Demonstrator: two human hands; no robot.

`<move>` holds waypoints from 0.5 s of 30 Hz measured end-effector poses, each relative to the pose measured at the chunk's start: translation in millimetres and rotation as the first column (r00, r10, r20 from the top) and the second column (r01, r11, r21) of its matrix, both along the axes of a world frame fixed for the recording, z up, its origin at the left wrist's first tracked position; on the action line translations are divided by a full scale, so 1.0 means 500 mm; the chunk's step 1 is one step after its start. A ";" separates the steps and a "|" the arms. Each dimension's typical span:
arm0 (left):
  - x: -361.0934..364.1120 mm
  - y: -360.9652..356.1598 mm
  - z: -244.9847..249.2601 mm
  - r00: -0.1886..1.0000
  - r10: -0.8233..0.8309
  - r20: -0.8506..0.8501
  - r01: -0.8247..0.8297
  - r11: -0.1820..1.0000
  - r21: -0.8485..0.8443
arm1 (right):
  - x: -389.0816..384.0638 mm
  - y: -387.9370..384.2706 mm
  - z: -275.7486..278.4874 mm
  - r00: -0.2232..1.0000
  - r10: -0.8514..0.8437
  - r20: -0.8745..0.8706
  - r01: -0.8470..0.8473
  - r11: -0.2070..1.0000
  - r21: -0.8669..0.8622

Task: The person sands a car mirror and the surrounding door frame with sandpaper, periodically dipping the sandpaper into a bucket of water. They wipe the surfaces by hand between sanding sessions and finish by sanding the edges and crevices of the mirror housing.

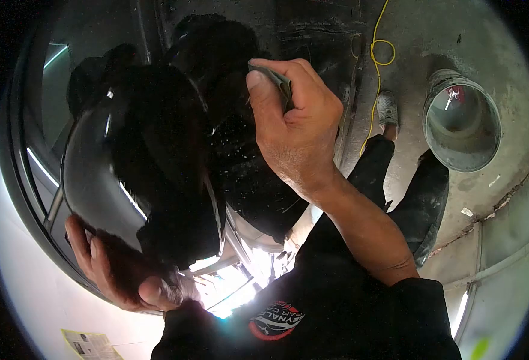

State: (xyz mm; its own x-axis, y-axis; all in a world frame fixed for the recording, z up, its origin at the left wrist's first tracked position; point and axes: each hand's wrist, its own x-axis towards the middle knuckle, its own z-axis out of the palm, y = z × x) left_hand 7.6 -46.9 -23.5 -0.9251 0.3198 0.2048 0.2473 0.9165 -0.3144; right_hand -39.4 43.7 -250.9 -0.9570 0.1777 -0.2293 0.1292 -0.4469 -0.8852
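My right hand (pixel 300 123) is closed, pinching a folded piece of dark grey-green sandpaper (pixel 281 83) between thumb and fingers. It is raised over the wet, dark car body panel (pixel 240 150), which is dotted with droplets. To the left, a glossy black car side mirror (pixel 105 174) bulges out from the car. Around its near lower edge curls my left hand (pixel 117 270), with the fingers on the outer side and the thumb towards me. Shadow hides part of the palm and how firmly it presses.
A bucket (pixel 495 129) with liquid in it stands on the concrete floor at the right. A looped yellow cord (pixel 377 69) runs along the floor beside my shoe (pixel 387 108). A printed sheet (pixel 90 344) shows at the lower left. Bright light glares below the mirror.
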 end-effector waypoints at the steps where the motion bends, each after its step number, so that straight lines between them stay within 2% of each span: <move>1: 0.002 -0.006 0.003 1.000 -0.004 -0.002 0.004 1.000 -0.021 | -0.010 -0.001 -0.008 1.000 -0.006 -0.004 0.006 1.000 0.030; 3: 0.009 -0.017 0.013 1.000 -0.001 -0.005 0.001 0.998 -0.063 | -0.033 0.001 -0.013 1.000 -0.007 -0.013 0.008 0.996 0.088; 6: 0.015 -0.022 0.025 1.000 -0.004 0.015 0.006 0.996 -0.090 | -0.014 0.011 -0.002 0.988 0.124 0.090 -0.126 0.992 0.020; 9: 0.020 -0.023 0.034 0.999 0.001 0.047 0.002 0.998 -0.063 | 0.003 0.005 0.007 0.998 0.047 0.051 -0.043 0.997 -0.065; 10: 0.020 -0.026 0.036 0.998 -0.008 0.061 0.011 0.998 -0.060 | -0.002 0.001 0.000 1.000 0.011 0.000 -0.011 1.000 -0.002; 13: 0.024 -0.026 0.048 0.996 -0.003 0.094 0.011 0.996 -0.088 | -0.057 0.019 -0.009 0.995 0.104 0.006 -0.105 0.993 0.054; 15: 0.025 -0.028 0.054 0.996 0.004 0.092 0.006 0.994 -0.109 | -0.064 0.026 -0.009 0.993 0.118 0.002 -0.118 0.993 0.015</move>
